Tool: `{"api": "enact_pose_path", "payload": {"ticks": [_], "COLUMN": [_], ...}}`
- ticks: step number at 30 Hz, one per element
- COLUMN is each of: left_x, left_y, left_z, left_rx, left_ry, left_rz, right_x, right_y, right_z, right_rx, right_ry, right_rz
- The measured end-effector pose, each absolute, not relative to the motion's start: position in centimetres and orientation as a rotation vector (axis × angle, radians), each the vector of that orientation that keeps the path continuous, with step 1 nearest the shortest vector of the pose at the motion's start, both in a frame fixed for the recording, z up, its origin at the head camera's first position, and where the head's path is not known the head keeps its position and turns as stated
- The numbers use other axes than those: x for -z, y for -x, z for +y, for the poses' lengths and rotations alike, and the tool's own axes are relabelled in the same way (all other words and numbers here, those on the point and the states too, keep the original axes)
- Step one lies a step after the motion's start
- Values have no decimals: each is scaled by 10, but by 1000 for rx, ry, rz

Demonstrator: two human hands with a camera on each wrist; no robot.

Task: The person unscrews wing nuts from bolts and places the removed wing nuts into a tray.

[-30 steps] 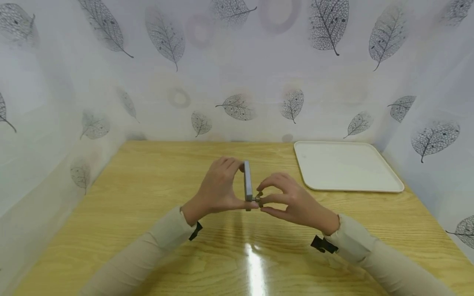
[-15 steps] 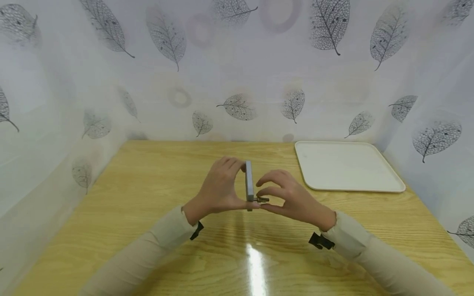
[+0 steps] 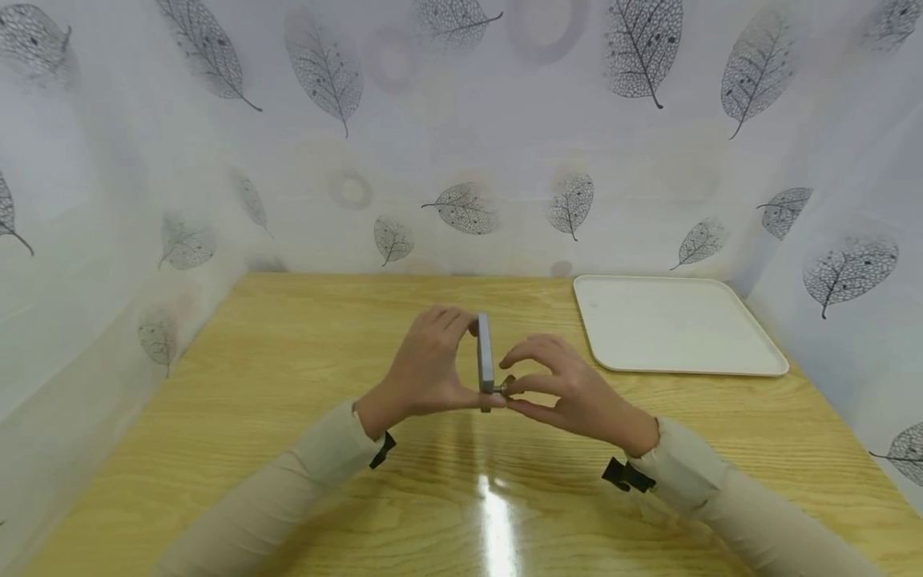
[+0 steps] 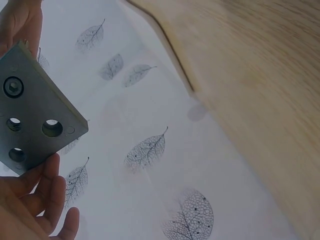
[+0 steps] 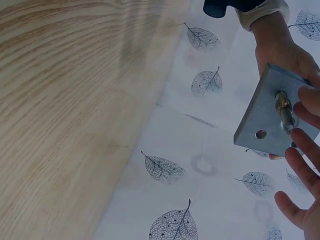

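Head: plate (image 3: 485,353) w/ bolt (image 3: 509,381) btwn hands (image 3: 430,365) (image 3: 573,393)

The head view is bright and rather evenly lit. On the glossy yellow wood-grain table (image 3: 324,336), near the lower edge of the view, one white streak of glare is burnt out, with faint, soft shadows near it. Both wrist views are dimmer and more greyish; in the left one, the flat grey metal plate with round holes (image 4: 37,106) looks dark against the white curtain with grey printed leaves (image 4: 150,110).
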State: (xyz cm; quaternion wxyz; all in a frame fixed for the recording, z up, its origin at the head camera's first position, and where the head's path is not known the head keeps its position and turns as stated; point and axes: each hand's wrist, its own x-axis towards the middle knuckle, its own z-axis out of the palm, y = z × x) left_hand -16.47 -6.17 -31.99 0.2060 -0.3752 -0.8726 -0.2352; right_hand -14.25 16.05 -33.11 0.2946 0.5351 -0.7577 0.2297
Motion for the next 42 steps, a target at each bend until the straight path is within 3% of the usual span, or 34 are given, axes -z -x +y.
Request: {"api": "enact_pose_path", "payload": {"ticks": [42], "left_x": [319], "left_y": [164], "left_z": [-64], "left_rx": [622], "left_ry": [1037], "left_rz": [-2417], "right_x": [335], "right_y": [145], "right_z": [157], "right_rx": [-601], "right_ry": [-1318], "right_rz": [-2155]}}
